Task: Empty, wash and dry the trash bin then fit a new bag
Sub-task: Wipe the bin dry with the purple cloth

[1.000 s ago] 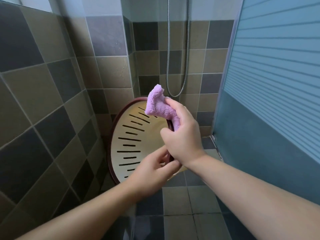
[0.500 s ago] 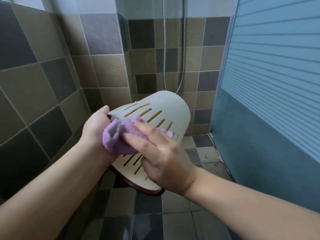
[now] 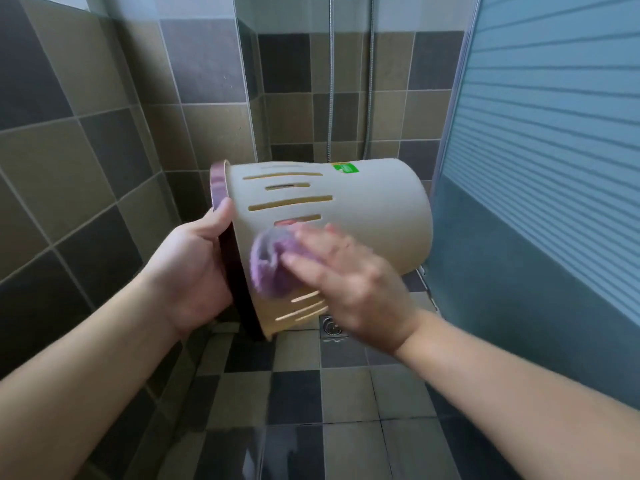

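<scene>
A cream plastic trash bin (image 3: 374, 216) with slotted walls and a dark brown rim is held sideways in the air, its mouth to the left and its base to the right. A green sticker (image 3: 345, 167) sits on its upper side. My left hand (image 3: 194, 268) grips the rim, thumb over the edge. My right hand (image 3: 349, 285), blurred by motion, presses a purple cloth (image 3: 273, 268) against the bin's outer wall near the rim. The bin's inside is hidden.
Tiled walls stand close on the left and behind. A frosted blue glass shower door (image 3: 540, 174) closes the right side. A shower hose (image 3: 370, 81) hangs on the back wall. A square floor drain (image 3: 333, 327) lies below the bin on the checkered floor.
The bin has turned so its base points right and its rim left. My left hand shifted to the rim. My right hand and cloth slid down along the outer wall.
</scene>
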